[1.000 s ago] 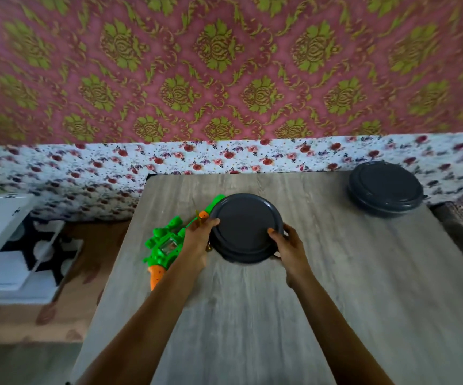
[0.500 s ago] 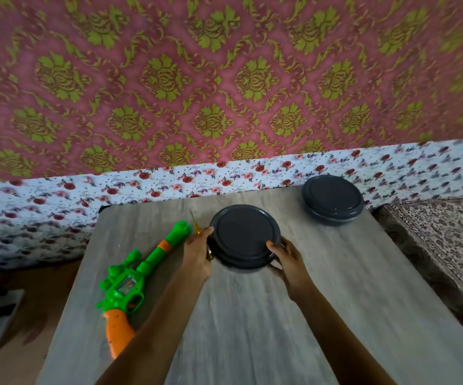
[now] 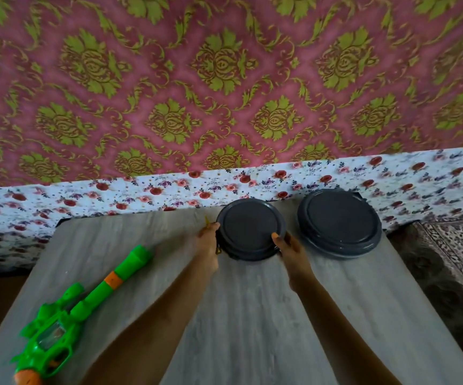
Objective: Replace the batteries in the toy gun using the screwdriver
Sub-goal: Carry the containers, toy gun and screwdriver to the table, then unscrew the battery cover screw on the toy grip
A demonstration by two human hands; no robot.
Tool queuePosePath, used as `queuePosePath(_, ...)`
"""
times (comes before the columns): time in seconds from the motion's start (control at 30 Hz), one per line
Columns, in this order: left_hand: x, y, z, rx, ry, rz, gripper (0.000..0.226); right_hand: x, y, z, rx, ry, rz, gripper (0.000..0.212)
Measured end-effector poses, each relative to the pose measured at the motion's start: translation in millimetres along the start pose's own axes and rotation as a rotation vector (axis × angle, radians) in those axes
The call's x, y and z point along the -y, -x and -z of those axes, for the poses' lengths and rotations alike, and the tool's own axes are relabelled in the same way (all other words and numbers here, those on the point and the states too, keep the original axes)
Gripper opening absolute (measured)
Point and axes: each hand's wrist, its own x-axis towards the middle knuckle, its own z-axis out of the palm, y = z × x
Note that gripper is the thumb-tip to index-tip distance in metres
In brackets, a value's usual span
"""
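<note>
Head view. Task stage, judged: early. The green and orange plastic toy gun (image 3: 85, 301) lies whole on the grey wood-grain table (image 3: 252, 329). No cover is seen off it and no batteries are in sight, so opening, swapping and closing all appear left to do. The left hand (image 3: 208, 240) and right hand (image 3: 287, 245) clamp the rim of a dark grey round lidded plastic container (image 3: 249, 229) from 9 and 3 o'clock, thumbs on the lid edge. A thin yellow sliver (image 3: 206, 221) shows at the left hand; it is possibly the screwdriver, but this cannot be told. A 2nd matching dark grey container (image 3: 338, 220) stands just beside the held one, at its 3 o'clock. The toy gun lies well apart from the grip, at 8 o'clock of the hands, muzzle toward 1 o'clock, untouched
</note>
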Motion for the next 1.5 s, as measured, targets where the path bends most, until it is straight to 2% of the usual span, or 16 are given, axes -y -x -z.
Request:
queuePosePath(0.07,2.5,-14.1,-5.6,-0.031,0.004,0.006,0.017,-4.0,-13.9,-0.2,0.011,0.004,-0.018,0.038)
queuePosePath(0.17,8.4,-33.7,-9.6,-0.055,0.004,0.001,0.03,-11.7,-30.3,-3.2,0.032,0.022,-0.018,0.036)
queuePosePath(0.3,14.6,-50.1,-8.9,-0.075,0.002,-0.017,0.03,-18.7,-42.3,-8.5,0.025,0.015,-0.016,0.039)
queuePosePath(0.4,20.6,-58.8,-7.0,-0.066,-0.013,-0.013,0.031,-25.1,-45.6,-10.9,-0.025,0.042,0.003,0.04)
queuePosePath(0.47,44.4,-62.0,25.9,-0.042,-0.073,-0.028,0.029,-55.3,-23.5,-25.0,-0.104,0.099,0.041,0.039)
queuePosePath(0.53,48.2,-57.8,28.2,-0.022,-0.084,-0.069,0.018,-58.0,-18.3,-22.7,-0.19,0.098,0.048,0.046)
queuePosePath(0.57,74.5,-50.9,53.7,-0.015,-0.085,-0.12,0.017,-83.9,5.1,-26.5,-0.211,0.1,0.049,0.05)
queuePosePath(0.7,83.6,-35.1,68.2,0.045,-0.058,-0.28,0.019,-92.2,21.8,-23.3,-0.287,0.133,0.136,0.049)
queuePosePath(0.83,71.0,-6.1,70.8,0.065,-0.177,-0.331,0.013,-91.0,41.8,-26.0,-0.185,0.277,0.297,0.037)
queuePosePath(1.03,81.0,5.1,100.1,0.191,-0.302,-0.392,0.016,-109.7,52.3,-23.3,-0.027,0.514,0.53,0.042)
queuePosePath(1.3,117.8,35.1,135.0,0.252,-0.346,-0.551,0.028,-124.4,85.9,-14.7,0.098,0.633,0.684,0.047)
queuePosePath(1.5,154.8,114.2,182.2,0.207,-0.284,-0.52,0.029,-141.2,173.4,-6.2,0.162,0.685,0.741,0.05)
